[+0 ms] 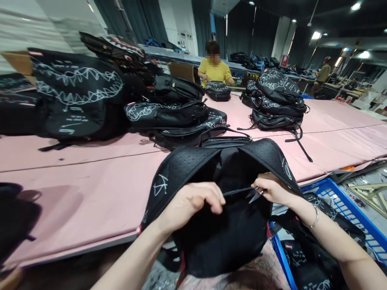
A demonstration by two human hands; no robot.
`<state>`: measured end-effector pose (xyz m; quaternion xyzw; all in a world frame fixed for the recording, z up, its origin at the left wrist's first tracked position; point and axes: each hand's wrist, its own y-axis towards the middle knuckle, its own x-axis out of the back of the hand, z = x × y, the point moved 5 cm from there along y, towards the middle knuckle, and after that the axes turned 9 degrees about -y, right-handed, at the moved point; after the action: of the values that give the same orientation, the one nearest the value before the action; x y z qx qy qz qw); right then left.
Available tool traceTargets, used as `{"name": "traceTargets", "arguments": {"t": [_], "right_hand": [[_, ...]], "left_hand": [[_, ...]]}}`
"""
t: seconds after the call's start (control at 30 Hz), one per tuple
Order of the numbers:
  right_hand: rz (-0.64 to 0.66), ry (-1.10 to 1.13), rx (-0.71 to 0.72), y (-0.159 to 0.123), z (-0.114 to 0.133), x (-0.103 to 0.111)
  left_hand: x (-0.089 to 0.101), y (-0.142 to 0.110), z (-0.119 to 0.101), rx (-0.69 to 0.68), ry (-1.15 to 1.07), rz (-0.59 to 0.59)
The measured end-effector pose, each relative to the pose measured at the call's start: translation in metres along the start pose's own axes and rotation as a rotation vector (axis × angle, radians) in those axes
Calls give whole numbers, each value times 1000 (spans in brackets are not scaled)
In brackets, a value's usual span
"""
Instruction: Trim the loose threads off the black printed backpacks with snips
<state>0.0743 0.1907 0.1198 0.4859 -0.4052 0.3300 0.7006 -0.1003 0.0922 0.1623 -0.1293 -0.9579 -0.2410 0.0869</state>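
Observation:
A black backpack with white scribble print rests against the near edge of the pink table, its shoulder straps arching over the top. My left hand is closed, pinching a thin black strap or thread stretched across the bag. My right hand is closed on small metal thread snips, their tips at the strap's right end. A silver bracelet circles my right wrist.
Piles of black backpacks lie at the left, centre and right of the table. A person in a yellow top sits at the far side. A blue crate with more bags stands at my right.

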Motion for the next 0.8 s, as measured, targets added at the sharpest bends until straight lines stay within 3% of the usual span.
{"name": "traceTargets", "arguments": {"t": [0.1,0.2,0.3,0.5,0.63,0.8], "right_hand": [[54,51,78,2,5,-4],[108,78,164,2,14,-7],[152,13,242,4,24,-10],[164,-13,213,13,32,-6],[153,32,210,13,27,-11],[120,117,75,14,6,-17]], "left_hand": [[8,16,17,52,268,-89],[8,27,42,26,521,-60],[3,33,59,15,711,97],[-21,48,67,32,1262,496],[-40,57,79,-29,1322,615],[-34,65,85,25,1302,562]]}}
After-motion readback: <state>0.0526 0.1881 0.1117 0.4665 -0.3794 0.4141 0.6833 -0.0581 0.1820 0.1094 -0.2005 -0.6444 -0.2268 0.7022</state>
